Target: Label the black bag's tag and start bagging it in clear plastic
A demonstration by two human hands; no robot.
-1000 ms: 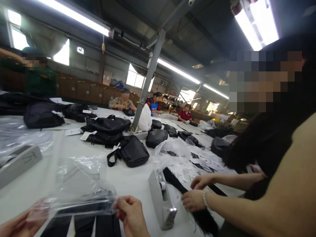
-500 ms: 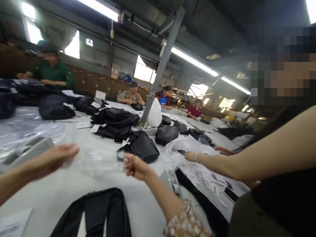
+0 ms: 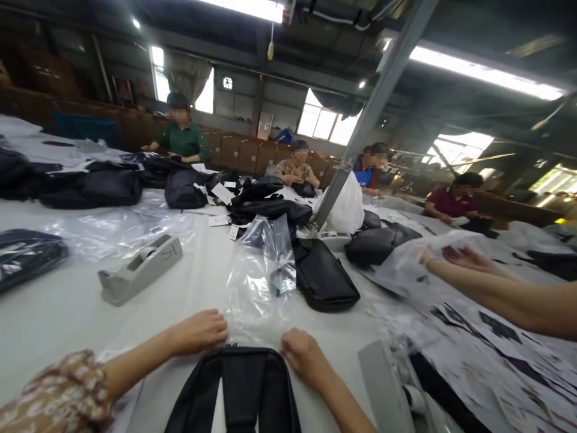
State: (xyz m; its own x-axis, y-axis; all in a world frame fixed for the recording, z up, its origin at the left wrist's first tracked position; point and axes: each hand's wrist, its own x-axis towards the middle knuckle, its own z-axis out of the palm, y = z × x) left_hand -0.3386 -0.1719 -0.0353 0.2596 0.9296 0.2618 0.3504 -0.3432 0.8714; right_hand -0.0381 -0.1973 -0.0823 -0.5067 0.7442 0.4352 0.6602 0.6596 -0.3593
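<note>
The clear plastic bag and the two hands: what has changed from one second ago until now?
Both hands have come down to the table: the left hand and right hand now hold the near edge of the clear plastic bag, which stands up open just beyond the black bag. A second ago they held it stretched flat. The black bag stays in front.

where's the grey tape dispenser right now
In the head view the grey tape dispenser sits on the white table, left of the clear plastic bag and beyond the left hand.
</note>
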